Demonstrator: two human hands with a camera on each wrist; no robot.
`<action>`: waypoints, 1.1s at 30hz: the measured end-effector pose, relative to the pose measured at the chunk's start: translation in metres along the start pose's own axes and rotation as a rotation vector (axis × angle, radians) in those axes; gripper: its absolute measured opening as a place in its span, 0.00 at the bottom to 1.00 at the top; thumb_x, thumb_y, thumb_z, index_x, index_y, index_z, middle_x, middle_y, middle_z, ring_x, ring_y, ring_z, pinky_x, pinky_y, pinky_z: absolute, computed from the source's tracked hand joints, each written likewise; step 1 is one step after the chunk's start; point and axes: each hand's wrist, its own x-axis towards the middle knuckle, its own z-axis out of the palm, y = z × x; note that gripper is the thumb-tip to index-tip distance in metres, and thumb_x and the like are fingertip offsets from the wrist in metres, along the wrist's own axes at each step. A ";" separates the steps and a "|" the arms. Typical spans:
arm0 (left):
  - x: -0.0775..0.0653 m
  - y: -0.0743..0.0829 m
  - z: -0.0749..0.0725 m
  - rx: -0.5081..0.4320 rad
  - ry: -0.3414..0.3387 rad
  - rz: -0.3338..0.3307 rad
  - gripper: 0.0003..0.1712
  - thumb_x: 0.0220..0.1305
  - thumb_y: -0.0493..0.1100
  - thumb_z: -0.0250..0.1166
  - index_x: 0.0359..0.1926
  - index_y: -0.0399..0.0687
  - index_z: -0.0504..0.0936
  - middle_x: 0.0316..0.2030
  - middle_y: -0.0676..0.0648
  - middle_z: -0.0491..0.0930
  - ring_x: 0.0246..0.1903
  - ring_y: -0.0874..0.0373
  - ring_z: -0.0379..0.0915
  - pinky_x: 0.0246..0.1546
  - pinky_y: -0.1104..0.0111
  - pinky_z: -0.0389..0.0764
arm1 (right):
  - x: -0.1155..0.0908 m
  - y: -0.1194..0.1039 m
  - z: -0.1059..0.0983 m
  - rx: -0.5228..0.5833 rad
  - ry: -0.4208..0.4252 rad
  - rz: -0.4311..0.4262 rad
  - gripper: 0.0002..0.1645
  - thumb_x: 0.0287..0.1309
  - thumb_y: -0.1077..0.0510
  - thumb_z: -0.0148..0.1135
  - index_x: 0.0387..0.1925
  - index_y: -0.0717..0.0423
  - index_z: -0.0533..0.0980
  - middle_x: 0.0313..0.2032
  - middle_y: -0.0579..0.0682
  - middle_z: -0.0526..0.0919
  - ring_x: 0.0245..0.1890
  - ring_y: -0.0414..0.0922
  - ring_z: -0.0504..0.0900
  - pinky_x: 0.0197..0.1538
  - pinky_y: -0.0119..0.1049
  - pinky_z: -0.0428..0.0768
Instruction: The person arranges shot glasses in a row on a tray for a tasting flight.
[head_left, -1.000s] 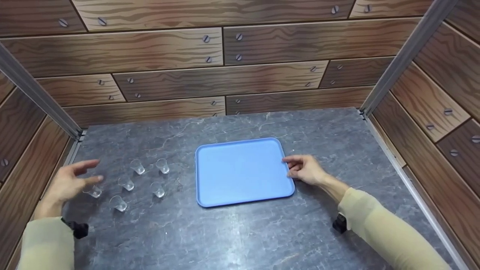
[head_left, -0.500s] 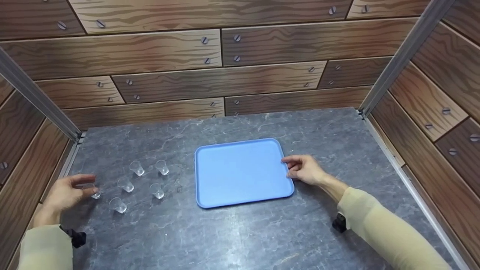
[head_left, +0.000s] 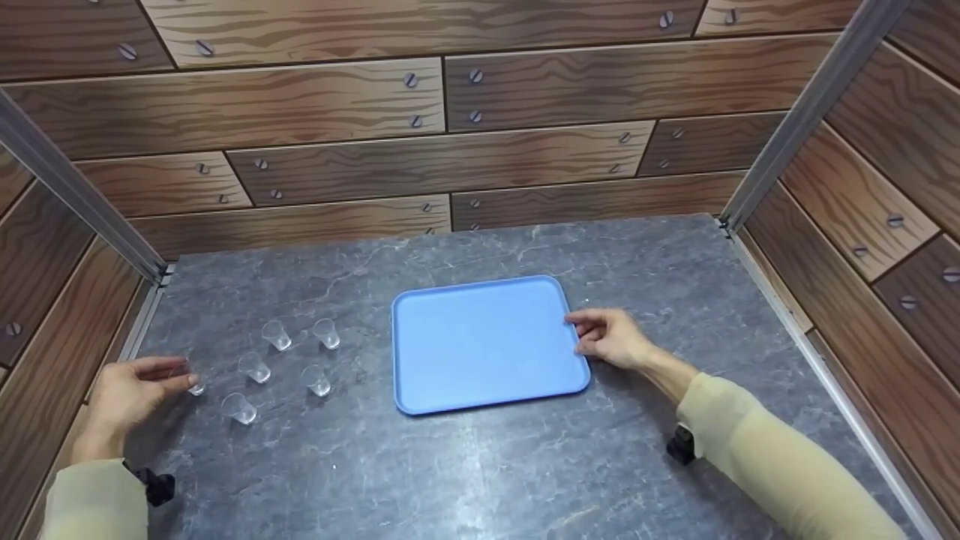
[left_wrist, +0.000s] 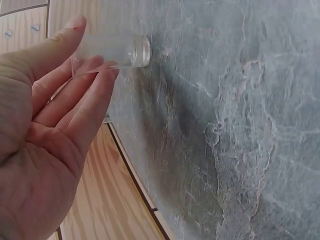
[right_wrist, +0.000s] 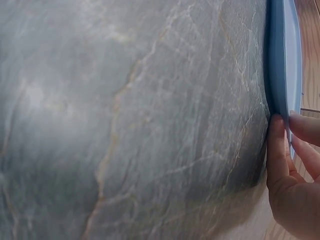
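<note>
At the left of the head view, my left hand (head_left: 131, 394) has its thumb and fingers around a small clear shot glass (head_left: 196, 388). In the left wrist view that shot glass (left_wrist: 135, 52) lies between thumb and fingertips, its thick base at or just above the table. Several more clear shot glasses (head_left: 240, 409) stand upright to the right of this hand. A blue rectangular tray (head_left: 487, 345) lies flat in the middle. My right hand (head_left: 615, 341) pinches its right rim; in the right wrist view, fingers (right_wrist: 277, 145) lie on either side of the tray's edge (right_wrist: 277, 60).
The grey marbled table (head_left: 465, 472) is enclosed by wood-patterned walls (head_left: 442, 97) at the back and sides. Metal posts (head_left: 802, 112) rise at the back corners. A metal rail (head_left: 847, 405) runs along the right edge.
My left hand has lowered to the leftmost shot glass, and its thumb and fingers have closed around it. The right hand and the tray have stayed in place.
</note>
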 end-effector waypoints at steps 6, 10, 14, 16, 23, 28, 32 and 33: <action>-0.001 0.006 -0.002 0.057 0.023 -0.011 0.36 0.70 0.53 0.81 0.68 0.34 0.86 0.58 0.37 0.93 0.36 0.91 0.70 0.38 0.85 0.78 | 0.000 -0.001 -0.001 0.017 -0.011 0.000 0.34 0.60 0.76 0.70 0.69 0.74 0.79 0.43 0.56 0.84 0.35 0.36 0.83 0.36 0.25 0.86; 0.001 0.016 -0.004 0.067 0.030 0.008 0.36 0.73 0.55 0.78 0.70 0.35 0.85 0.61 0.34 0.91 0.37 0.92 0.69 0.39 0.85 0.78 | -0.001 -0.002 -0.001 0.016 -0.016 -0.007 0.34 0.60 0.75 0.71 0.69 0.74 0.79 0.45 0.58 0.84 0.35 0.37 0.82 0.35 0.25 0.86; 0.004 0.030 -0.003 0.049 0.038 0.052 0.34 0.75 0.52 0.77 0.70 0.33 0.84 0.64 0.31 0.88 0.38 0.93 0.70 0.39 0.86 0.79 | -0.002 -0.003 -0.001 0.015 -0.016 -0.010 0.34 0.60 0.75 0.71 0.70 0.74 0.79 0.46 0.60 0.85 0.36 0.37 0.83 0.36 0.25 0.87; 0.005 0.037 -0.001 0.030 0.039 0.072 0.33 0.77 0.51 0.76 0.71 0.32 0.83 0.65 0.29 0.87 0.38 0.93 0.70 0.39 0.86 0.79 | -0.002 -0.002 -0.001 0.022 -0.015 -0.009 0.35 0.60 0.75 0.71 0.70 0.74 0.78 0.45 0.60 0.85 0.35 0.37 0.83 0.36 0.25 0.87; 0.008 0.067 0.009 -0.011 0.043 0.159 0.31 0.77 0.47 0.76 0.70 0.31 0.83 0.65 0.28 0.87 0.39 0.93 0.72 0.42 0.89 0.78 | 0.000 0.000 0.000 0.037 -0.019 -0.002 0.35 0.60 0.76 0.69 0.70 0.75 0.78 0.44 0.58 0.84 0.35 0.36 0.84 0.35 0.26 0.88; 0.007 0.091 0.019 -0.038 0.003 0.207 0.29 0.75 0.44 0.76 0.69 0.30 0.84 0.63 0.27 0.87 0.41 0.90 0.75 0.45 0.89 0.79 | -0.002 -0.003 0.001 0.042 -0.008 0.015 0.34 0.60 0.75 0.69 0.70 0.74 0.78 0.45 0.60 0.84 0.36 0.38 0.84 0.35 0.29 0.91; 0.005 0.109 0.026 0.003 -0.025 0.239 0.29 0.76 0.47 0.76 0.69 0.35 0.85 0.62 0.31 0.90 0.48 0.73 0.85 0.47 0.88 0.79 | -0.003 -0.004 0.001 0.007 0.014 -0.007 0.36 0.58 0.74 0.74 0.70 0.72 0.79 0.51 0.69 0.88 0.41 0.41 0.86 0.38 0.28 0.91; 0.005 0.114 0.028 0.013 -0.030 0.249 0.29 0.76 0.48 0.76 0.69 0.36 0.86 0.62 0.32 0.90 0.50 0.66 0.88 0.47 0.88 0.78 | -0.003 -0.004 0.001 -0.003 0.018 -0.014 0.37 0.58 0.74 0.76 0.70 0.72 0.79 0.54 0.71 0.88 0.43 0.42 0.87 0.39 0.27 0.90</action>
